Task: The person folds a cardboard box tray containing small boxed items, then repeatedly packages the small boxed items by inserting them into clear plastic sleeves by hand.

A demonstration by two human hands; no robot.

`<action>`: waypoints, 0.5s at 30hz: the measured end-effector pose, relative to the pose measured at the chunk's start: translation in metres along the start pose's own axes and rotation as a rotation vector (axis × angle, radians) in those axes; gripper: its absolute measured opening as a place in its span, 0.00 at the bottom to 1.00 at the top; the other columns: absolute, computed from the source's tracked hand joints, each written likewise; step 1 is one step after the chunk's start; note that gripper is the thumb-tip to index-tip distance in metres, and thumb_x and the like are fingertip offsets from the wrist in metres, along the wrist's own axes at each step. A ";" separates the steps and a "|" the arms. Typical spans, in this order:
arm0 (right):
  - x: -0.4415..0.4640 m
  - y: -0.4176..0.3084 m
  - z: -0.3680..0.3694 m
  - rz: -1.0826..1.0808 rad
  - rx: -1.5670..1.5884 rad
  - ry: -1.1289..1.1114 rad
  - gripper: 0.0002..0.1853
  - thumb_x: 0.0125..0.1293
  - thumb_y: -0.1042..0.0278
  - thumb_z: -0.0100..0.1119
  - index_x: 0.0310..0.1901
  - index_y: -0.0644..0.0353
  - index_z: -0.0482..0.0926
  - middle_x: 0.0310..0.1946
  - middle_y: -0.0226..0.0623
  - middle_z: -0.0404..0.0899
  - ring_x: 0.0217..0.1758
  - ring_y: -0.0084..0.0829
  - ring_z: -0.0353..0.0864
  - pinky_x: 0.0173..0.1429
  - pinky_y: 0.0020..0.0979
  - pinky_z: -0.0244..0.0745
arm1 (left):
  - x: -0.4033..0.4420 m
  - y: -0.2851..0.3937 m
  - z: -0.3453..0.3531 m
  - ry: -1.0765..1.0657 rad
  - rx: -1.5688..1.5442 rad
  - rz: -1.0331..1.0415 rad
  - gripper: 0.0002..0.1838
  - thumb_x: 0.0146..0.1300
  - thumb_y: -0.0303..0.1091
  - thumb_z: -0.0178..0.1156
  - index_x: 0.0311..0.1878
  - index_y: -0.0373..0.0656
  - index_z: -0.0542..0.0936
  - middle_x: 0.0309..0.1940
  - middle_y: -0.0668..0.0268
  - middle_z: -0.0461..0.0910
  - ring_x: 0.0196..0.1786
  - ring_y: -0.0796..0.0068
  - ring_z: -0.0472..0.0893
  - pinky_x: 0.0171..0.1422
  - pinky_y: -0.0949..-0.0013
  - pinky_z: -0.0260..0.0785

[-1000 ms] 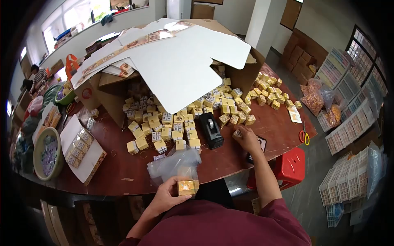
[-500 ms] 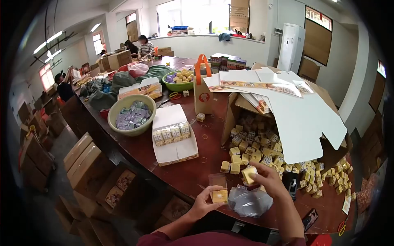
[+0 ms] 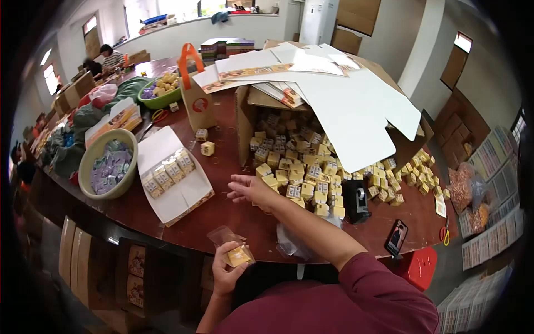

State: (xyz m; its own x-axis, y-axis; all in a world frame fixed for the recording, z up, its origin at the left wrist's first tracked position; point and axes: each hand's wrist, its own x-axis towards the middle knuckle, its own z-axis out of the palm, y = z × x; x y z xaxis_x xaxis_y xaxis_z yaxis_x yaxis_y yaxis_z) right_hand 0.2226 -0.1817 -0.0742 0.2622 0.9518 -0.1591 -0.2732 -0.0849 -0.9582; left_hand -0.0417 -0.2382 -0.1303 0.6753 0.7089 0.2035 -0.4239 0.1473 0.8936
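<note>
My left hand [image 3: 228,270] is closed around a small yellow box [image 3: 239,256] in a clear plastic bag, near the table's front edge. The bag's loose end sticks up past my fingers. Stretched out over the table, my right hand [image 3: 253,192] is open and holds nothing. Beyond it, a single yellow box [image 3: 207,148] is on the table, close to another small box [image 3: 202,134] by the paper bag. Many yellow boxes [image 3: 295,172] spill from a large carton [image 3: 243,128] beside my right hand. Under my right forearm lie clear plastic bags [image 3: 295,239].
An open white display box [image 3: 189,197] with a row of small boxes lies left, beside a bowl of purple packets [image 3: 129,172]. White card sheets [image 3: 350,128] cover the carton. A black device [image 3: 356,200], phone [image 3: 396,237] and scissors [image 3: 444,235] are right. People sit far left.
My right hand has let go of its yellow box and reached forward and left. One more box is near the paper bag. My left hand still holds the bagged box. The view has swung right.
</note>
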 end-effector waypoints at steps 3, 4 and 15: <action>-0.095 -0.039 -0.038 -0.081 -0.387 0.006 0.24 0.76 0.62 0.64 0.68 0.66 0.77 0.52 0.39 0.87 0.47 0.27 0.90 0.51 0.29 0.84 | 0.007 0.013 0.009 0.085 -0.027 -0.024 0.37 0.57 0.18 0.67 0.70 0.36 0.64 0.61 0.50 0.77 0.65 0.56 0.80 0.69 0.55 0.76; -0.117 -0.041 -0.062 -0.119 -0.515 0.183 0.19 0.76 0.65 0.63 0.63 0.65 0.81 0.47 0.37 0.89 0.46 0.26 0.90 0.50 0.29 0.83 | 0.012 0.012 0.008 0.046 -0.011 -0.014 0.37 0.56 0.17 0.66 0.69 0.36 0.64 0.61 0.50 0.76 0.64 0.57 0.80 0.69 0.55 0.75; -0.133 -0.021 -0.191 -0.387 -1.188 0.753 0.22 0.64 0.71 0.71 0.60 0.63 0.83 0.53 0.53 0.86 0.55 0.49 0.87 0.60 0.41 0.82 | 0.038 0.010 0.076 -0.229 -0.037 -0.133 0.31 0.63 0.16 0.67 0.66 0.36 0.66 0.61 0.57 0.75 0.63 0.70 0.79 0.70 0.64 0.73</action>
State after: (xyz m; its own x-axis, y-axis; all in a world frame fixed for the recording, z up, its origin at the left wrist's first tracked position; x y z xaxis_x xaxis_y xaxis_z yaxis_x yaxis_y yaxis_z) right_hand 0.3702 -0.3627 -0.0785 0.6545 0.6268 0.4227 0.7379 -0.4081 -0.5375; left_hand 0.0254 -0.2619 -0.0836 0.8439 0.5074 0.1743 -0.3412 0.2567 0.9043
